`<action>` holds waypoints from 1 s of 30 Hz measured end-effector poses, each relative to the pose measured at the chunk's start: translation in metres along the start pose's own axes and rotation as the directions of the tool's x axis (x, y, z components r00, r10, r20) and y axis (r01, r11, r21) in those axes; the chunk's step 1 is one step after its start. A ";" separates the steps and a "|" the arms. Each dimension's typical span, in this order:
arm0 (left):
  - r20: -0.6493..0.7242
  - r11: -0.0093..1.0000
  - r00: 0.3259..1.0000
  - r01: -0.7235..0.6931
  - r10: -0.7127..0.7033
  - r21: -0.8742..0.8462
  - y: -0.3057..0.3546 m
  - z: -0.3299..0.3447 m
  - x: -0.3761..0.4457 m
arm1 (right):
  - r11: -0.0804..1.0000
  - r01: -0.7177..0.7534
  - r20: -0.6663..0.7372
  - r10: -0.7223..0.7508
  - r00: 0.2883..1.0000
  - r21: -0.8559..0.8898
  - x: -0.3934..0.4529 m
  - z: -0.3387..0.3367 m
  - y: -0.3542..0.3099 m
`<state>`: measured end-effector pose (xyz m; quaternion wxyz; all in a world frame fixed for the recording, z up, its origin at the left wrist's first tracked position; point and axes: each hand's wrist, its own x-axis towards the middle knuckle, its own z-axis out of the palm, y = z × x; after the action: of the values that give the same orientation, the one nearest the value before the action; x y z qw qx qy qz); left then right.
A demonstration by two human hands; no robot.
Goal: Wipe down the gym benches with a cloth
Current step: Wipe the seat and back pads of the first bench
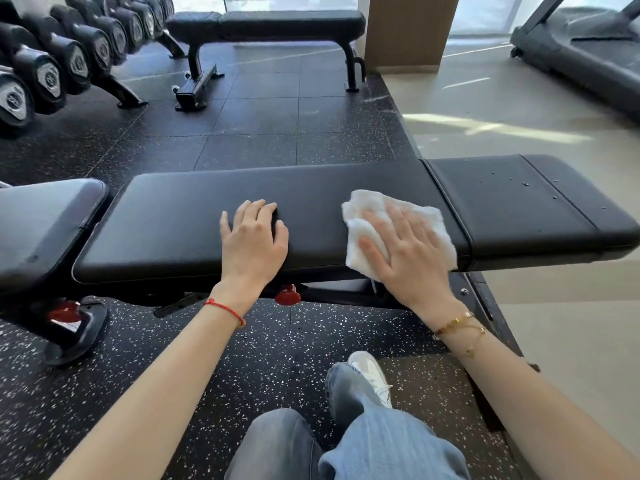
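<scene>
A black padded gym bench (180,216) stretches across the middle of the head view, its long pad on the left and a shorter seat pad (526,206) on the right with a few pale specks on it. A white folded cloth (374,206) lies on the long pad near the seam between the pads. My right hand (401,251) presses flat on the cloth with fingers spread. My left hand (254,237) rests flat on the bare pad to the left of the cloth, holding nothing.
Another bench's pad (41,223) sits at the left edge. A second flat bench (270,26) stands farther back, beside a rack of dumbbells (52,67) at upper left. A treadmill (581,50) is at upper right. My legs and shoe (370,372) are below.
</scene>
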<state>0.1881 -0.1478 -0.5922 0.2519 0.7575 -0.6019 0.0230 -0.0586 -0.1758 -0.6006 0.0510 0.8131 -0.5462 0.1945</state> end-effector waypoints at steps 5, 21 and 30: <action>0.027 0.996 0.996 -0.079 0.081 -0.047 0.042 0.015 0.002 | 0.969 -0.236 -0.067 0.231 0.971 -0.072 -0.012 -0.010 0.064; 0.103 0.975 0.975 -0.186 0.199 -0.122 0.140 0.052 0.003 | 0.972 -0.234 0.209 0.235 0.949 -0.034 0.003 -0.031 0.107; 0.088 0.981 0.982 -0.157 0.168 -0.113 0.145 0.059 0.002 | 0.974 -0.224 0.222 0.224 0.949 -0.028 0.005 -0.032 0.106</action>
<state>0.0387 -0.1950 -0.5917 0.2593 0.6916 -0.6737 -0.0254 -0.1620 -0.2129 -0.5835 -0.0321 0.7625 -0.6375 0.1054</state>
